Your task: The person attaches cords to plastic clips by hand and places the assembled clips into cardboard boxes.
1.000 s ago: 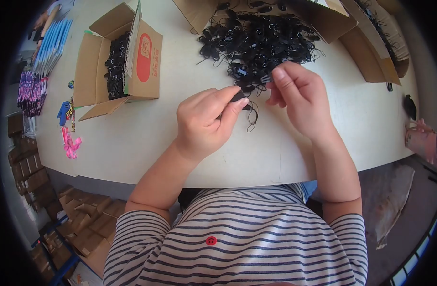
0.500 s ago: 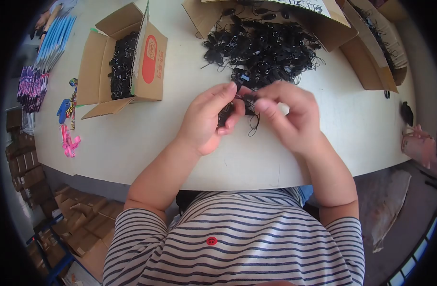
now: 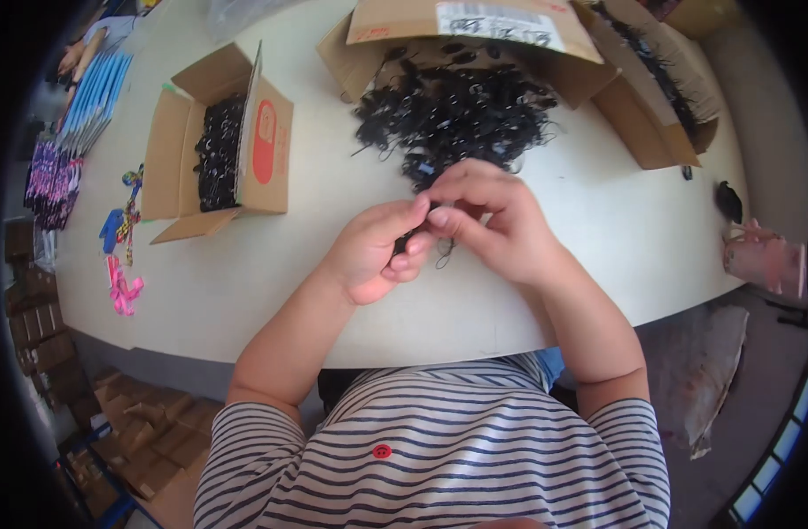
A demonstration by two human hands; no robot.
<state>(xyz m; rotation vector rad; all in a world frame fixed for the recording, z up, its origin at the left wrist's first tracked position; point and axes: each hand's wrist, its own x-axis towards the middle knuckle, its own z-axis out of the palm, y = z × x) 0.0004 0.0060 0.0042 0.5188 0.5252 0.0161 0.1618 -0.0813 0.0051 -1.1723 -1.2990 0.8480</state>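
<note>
Black piece (image 3: 403, 242) aslant toward right hand (image 3: 499, 220)

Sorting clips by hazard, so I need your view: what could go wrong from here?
The black piece in the left hand could slip with the right hand crowding it. The thin cord loop beside the hands might snag. If dropped, the piece may get lost against the dark, tangled pile just beyond.

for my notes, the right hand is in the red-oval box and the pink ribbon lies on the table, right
No: the head view shows the right hand beside the left hand, not in the red-oval box. The rest holds.
</note>
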